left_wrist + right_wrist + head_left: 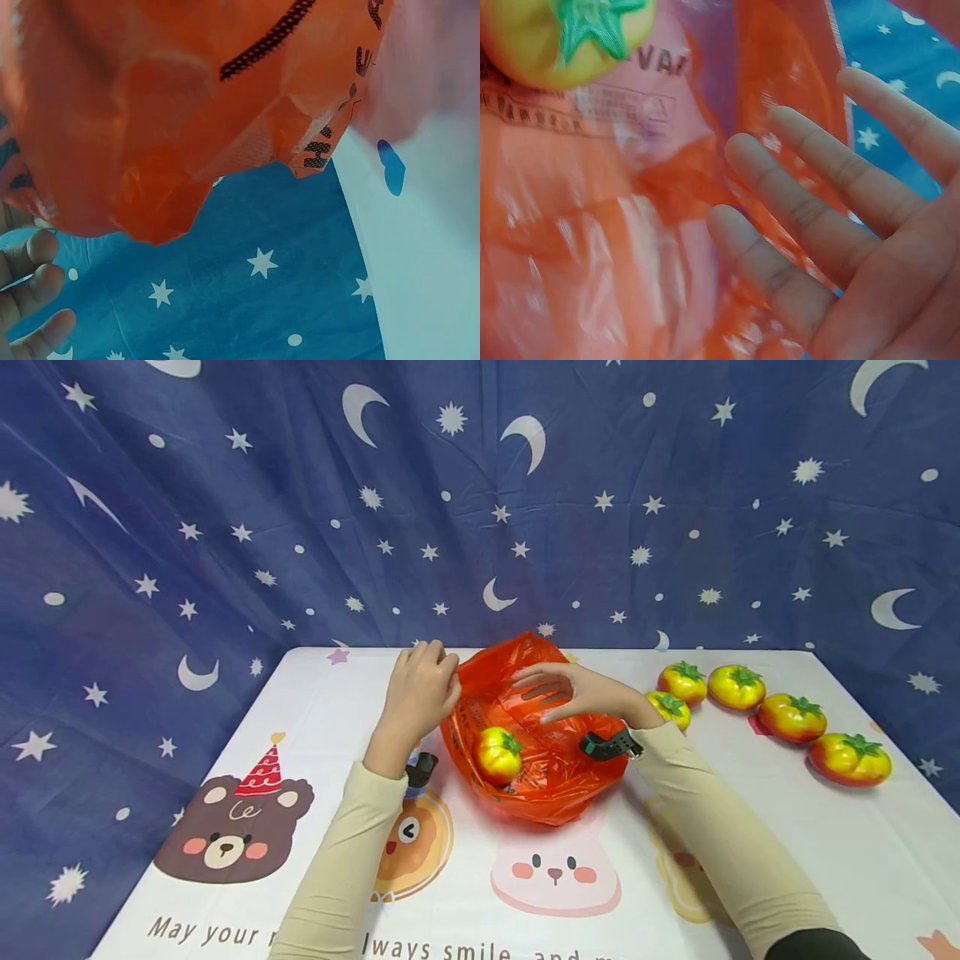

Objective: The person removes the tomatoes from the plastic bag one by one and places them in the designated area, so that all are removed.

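Note:
A red plastic bag [487, 672] stands open-mouthed on the table, with one yellow-and-red, tomato-shaped fruit [491, 760] inside at its left; a green leafy top crowns it. My left hand [423, 689] holds the bag's left rim with curled fingers; the thumb is hidden. In the left wrist view the bag [165, 150] hangs beside those fingers. Over the bag's mouth is my right hand [588, 693], its fingers spread and holding nothing. The right wrist view shows that palm and the long fingers [810, 202] apart from the fruit [517, 45].
Several similar fruits lie at the right, among them one [667, 710] by my right wrist and one [847, 764] farthest right. A white tablecloth [450, 935] printed with cartoon animals covers the table. Behind it hangs a blue star-and-moon curtain [420, 577].

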Demonstrator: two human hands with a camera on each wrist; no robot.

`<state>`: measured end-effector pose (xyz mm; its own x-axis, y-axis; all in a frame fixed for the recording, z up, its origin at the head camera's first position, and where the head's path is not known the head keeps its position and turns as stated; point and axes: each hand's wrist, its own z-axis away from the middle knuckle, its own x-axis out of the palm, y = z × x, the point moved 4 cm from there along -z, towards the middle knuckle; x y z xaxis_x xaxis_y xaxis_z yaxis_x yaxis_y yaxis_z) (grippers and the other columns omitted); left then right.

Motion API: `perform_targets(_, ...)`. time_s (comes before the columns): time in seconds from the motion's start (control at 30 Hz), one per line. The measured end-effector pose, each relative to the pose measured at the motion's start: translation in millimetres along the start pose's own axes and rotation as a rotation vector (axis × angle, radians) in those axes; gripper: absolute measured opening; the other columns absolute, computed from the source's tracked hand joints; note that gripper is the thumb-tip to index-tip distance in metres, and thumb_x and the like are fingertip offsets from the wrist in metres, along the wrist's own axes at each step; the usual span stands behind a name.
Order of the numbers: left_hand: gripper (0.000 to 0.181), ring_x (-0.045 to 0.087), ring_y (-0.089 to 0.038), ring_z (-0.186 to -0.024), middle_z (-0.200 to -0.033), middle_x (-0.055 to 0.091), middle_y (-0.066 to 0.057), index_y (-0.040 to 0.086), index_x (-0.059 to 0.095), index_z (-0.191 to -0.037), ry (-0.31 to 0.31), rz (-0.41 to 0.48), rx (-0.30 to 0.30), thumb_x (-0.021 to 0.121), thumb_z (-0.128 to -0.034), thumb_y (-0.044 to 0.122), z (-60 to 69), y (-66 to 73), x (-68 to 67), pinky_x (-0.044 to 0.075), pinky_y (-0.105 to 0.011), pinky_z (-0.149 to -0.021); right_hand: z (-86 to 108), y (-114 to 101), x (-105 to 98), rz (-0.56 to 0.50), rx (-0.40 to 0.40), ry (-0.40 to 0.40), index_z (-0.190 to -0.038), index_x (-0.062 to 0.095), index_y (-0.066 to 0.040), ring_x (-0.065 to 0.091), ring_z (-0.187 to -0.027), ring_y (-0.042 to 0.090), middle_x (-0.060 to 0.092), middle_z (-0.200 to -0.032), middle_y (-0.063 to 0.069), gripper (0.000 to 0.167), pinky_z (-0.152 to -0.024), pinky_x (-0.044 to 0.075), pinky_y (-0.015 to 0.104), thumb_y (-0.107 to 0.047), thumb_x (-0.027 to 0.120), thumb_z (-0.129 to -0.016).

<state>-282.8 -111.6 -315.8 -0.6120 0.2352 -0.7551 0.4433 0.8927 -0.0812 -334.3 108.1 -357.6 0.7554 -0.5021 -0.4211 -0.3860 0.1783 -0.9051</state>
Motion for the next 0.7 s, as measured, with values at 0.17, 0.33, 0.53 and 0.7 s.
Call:
perform_targets(0.17,0.008,0.05,-0.025,-0.073,-0.08,0.055,-0.009,0.006,0.065,-0.083,0.001,-0.023,0.001,0.058,-0.082,0.01,-1.2,1.3,0.1,0.043,-0.039,-0.073,-11.4,5,11,-0.037,0.008,-0.037,-0.137,0.037,0.005,0.041,-0.127,0.049,0.043,-0.137,0.031,0.066,-0.102,0.033,0.061,-0.01,0.07,-0.082)
perform_targets(0.33,0.009,0.051,-0.025,-0.073,-0.081,0.055,-0.009,0.006,0.065,-0.084,0.007,-0.035,0.005,0.058,-0.0823,0.01,-2.1,3.0,-1.4,0.043,-0.038,-0.074,-17.9,9,20,-0.034,0.008,-0.078,-0.137,0.037,0.007,0.042,-0.128,0.047,0.041,-0.139,0.03,0.066,-0.102,0.035,0.059,-0.008,0.069,-0.082)
perform_targets(0.53,0.008,0.05,-0.025,-0.073,-0.08,0.055,-0.009,0.006,0.065,-0.082,0.017,-0.029,0.003,0.058,-0.0823,0.01,-2.5,3.3,-2.4,0.043,-0.038,-0.073,-20.3,14,28,0.006,0.014,-0.111,-0.134,0.043,0.003,0.049,-0.125,0.038,0.046,-0.137,0.025,0.06,-0.101,0.039,0.053,-0.011,0.069,-0.082)
perform_targets(0.7,0.008,0.05,-0.025,-0.072,-0.08,0.055,-0.009,0.006,0.064,-0.081,0.018,-0.031,0.01,0.057,-0.0826,0.01,-1.5,2.9,-2.8,0.043,-0.038,-0.073,-22.7,17,34,0.018,-0.005,-0.146,-0.132,0.047,0.003,0.052,-0.122,0.035,0.05,-0.134,0.024,0.054,-0.101,0.041,0.05,-0.009,0.068,-0.083)
